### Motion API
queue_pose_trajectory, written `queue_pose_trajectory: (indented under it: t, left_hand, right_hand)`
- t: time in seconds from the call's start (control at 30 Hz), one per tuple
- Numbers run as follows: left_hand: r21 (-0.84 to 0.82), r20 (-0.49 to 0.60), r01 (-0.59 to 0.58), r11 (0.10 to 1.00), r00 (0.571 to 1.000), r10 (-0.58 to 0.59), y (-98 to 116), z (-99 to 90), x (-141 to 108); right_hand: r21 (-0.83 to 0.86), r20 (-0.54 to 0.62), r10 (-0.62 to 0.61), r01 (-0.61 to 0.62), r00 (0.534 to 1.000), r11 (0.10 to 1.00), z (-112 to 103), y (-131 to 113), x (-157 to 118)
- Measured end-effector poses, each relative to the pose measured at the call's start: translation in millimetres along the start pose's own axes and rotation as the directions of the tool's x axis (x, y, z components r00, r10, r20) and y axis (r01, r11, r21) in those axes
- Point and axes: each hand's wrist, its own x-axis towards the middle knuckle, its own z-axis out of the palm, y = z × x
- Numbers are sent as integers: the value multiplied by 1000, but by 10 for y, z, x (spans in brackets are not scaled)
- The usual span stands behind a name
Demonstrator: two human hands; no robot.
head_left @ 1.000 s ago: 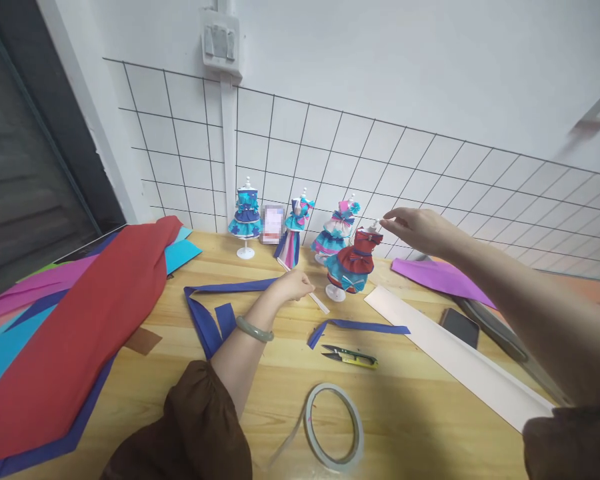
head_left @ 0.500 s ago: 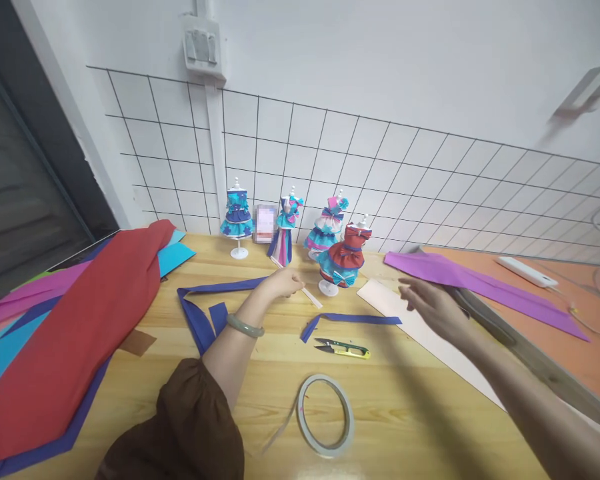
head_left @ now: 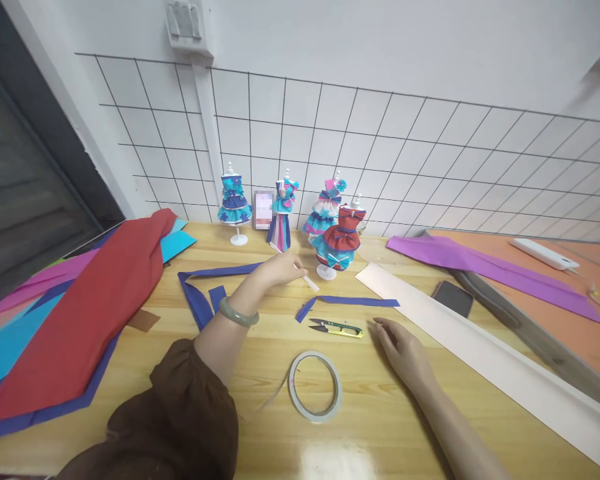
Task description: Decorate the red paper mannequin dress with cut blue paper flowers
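My left hand (head_left: 283,268), a bracelet at its wrist, is closed in a pinch on a short white strip (head_left: 311,283). The strip's free end points down and right over the table. My right hand (head_left: 403,347) hovers with loosely bent fingers and nothing visible in them. Just left of its fingertips lies a pair of thread snips (head_left: 337,329) with a yellow-green handle. A blue fabric strip (head_left: 355,301) lies above the snips. Nearer to me is a roll of tape (head_left: 337,393) with its end pulled loose. Another blue strip (head_left: 194,300) runs beneath my left forearm.
Small dress forms in ruffled dresses, one red and blue (head_left: 344,239), stand at the back by a phone (head_left: 263,210). Coloured fabric (head_left: 90,300) is heaped at left. At right lie a pale pink strip (head_left: 460,347), a dark phone (head_left: 453,298) and purple fabric (head_left: 485,273).
My right hand has moved down and left, from above the pale strip to beside the snips. The dark phone has come into view. My left hand stays at the white strip. The view has shifted slightly.
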Motion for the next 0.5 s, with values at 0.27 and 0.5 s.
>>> queue_pose_trajectory:
  t: [0.27,0.5]
  left_hand:
    - [-99,2,-159,982,987,160,541,-87,-532]
    - [-603,-229,-388,697,921,314,572,84,-1981]
  right_hand:
    - [46,40,-211,209,977,977,0,-188,-77]
    - [69,-31,-82,84,996,994,-1,-80,-99]
